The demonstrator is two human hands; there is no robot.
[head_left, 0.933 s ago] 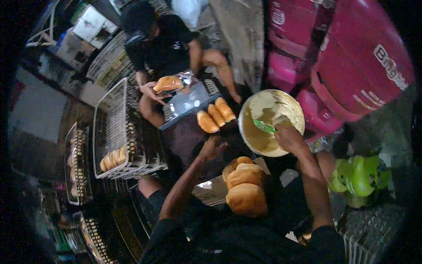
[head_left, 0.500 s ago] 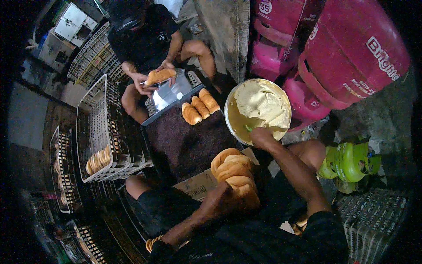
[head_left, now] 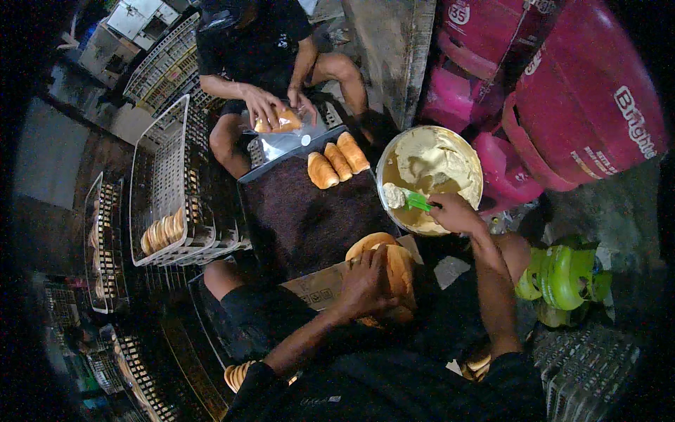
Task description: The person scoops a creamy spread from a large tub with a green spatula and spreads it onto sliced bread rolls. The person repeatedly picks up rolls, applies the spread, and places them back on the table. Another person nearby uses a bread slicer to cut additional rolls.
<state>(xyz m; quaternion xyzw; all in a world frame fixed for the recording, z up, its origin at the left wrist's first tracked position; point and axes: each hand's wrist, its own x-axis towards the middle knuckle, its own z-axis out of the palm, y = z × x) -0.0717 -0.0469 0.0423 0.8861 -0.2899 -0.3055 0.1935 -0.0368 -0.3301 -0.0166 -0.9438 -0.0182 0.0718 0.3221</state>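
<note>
My right hand [head_left: 455,212] grips a green spatula [head_left: 418,201] over the near side of a round white tub [head_left: 382,163]. Pale cream [head_left: 432,158] lines the tub, and a lump of it sits on the spatula's tip. My left hand [head_left: 367,283] is closed over a flat bread bun [head_left: 400,271] in front of my lap, with another bun [head_left: 369,244] just beyond the fingertips. Beneath them lies a piece of printed cardboard [head_left: 313,290]. The lower part of the bread is partly hidden by the hand.
Three golden rolls [head_left: 339,161] rest at the far edge of a tray of dark brown crumbs [head_left: 302,211]. Across from me, a person's hands [head_left: 264,105] handle a roll in clear plastic. Plastic crates [head_left: 160,190] with buns stand left; pink cylinders [head_left: 583,98] and green cylinders [head_left: 564,276] right.
My right hand has lifted the spatula out of the cream, bringing up a lump. My left hand has moved forward over the buns. The other person's roll is now within the plastic.
</note>
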